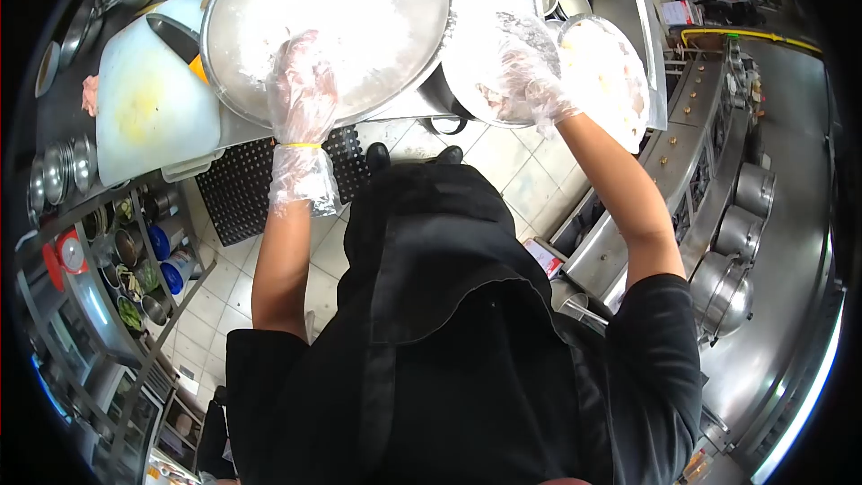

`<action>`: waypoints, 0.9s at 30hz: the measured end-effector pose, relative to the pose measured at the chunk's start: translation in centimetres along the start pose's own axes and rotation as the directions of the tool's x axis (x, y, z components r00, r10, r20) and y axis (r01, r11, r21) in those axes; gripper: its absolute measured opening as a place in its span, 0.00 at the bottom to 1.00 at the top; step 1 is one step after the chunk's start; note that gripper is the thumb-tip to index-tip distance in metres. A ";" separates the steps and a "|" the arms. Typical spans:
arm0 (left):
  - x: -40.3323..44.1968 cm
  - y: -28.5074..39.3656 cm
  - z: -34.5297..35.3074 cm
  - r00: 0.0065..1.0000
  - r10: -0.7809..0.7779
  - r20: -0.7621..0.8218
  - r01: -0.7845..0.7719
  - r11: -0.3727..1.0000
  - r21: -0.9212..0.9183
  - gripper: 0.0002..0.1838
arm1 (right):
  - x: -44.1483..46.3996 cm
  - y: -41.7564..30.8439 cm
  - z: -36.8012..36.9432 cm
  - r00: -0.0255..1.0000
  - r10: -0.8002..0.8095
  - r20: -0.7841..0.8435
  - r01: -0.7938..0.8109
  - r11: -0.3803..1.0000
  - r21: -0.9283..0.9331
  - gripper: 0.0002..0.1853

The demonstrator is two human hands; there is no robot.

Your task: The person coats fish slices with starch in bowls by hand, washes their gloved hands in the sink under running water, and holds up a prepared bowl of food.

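Observation:
My left hand [307, 81], in a clear plastic glove with a yellow band at the wrist, reaches over the near rim into a large metal bowl [235, 94]. White powder [355, 4] like flour covers the inside of that bowl. The fingers are bunched together by the powder; what they hold, if anything, is hidden. To the right, my right hand [530, 67], also gloved, is over a pale, overexposed container [467, 72]. Pinkish pieces [494, 103] show near its lower edge. Glare and the crumpled glove hide those fingers. White pieces [606, 72] fill a bowl beside my right wrist.
A stained white cutting board [148, 103] lies left of the metal bowl, with a pink lump [90, 94] at its edge. Stacked metal bowls [63, 171] stand farther left. Below are a black rubber mat [238, 189] and shelves. Steel pots [723, 292] stand on the right.

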State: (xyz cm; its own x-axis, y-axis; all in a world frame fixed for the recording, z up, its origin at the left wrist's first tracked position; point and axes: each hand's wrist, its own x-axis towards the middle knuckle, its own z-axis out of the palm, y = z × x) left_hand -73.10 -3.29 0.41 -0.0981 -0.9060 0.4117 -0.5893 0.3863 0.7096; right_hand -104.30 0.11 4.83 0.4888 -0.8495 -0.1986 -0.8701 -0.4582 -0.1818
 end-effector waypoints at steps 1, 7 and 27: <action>0.0 0.2 0.0 0.999 -0.045 0.013 0.045 0.999 -0.018 0.15 | -0.1 -0.6 -1.2 1.000 0.026 0.000 -0.026 0.995 -0.092 0.14; 0.1 0.2 -0.1 0.998 -0.069 -0.005 0.069 0.997 -0.031 0.15 | -1.1 4.9 -0.1 0.999 0.041 -0.035 -0.038 0.994 0.106 0.25; -0.1 0.2 0.1 0.993 -0.114 -0.022 0.114 0.993 -0.011 0.17 | -0.5 3.8 -2.0 0.822 -0.550 -0.146 0.438 0.775 -0.455 0.16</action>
State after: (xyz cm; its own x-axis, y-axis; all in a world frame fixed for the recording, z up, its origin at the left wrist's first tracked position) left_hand -73.29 -3.14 0.48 -0.0125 -0.9403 0.3401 -0.5876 0.2821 0.7584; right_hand -107.99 -1.76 6.17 0.8715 -0.4843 0.0776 -0.4891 -0.8464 0.2107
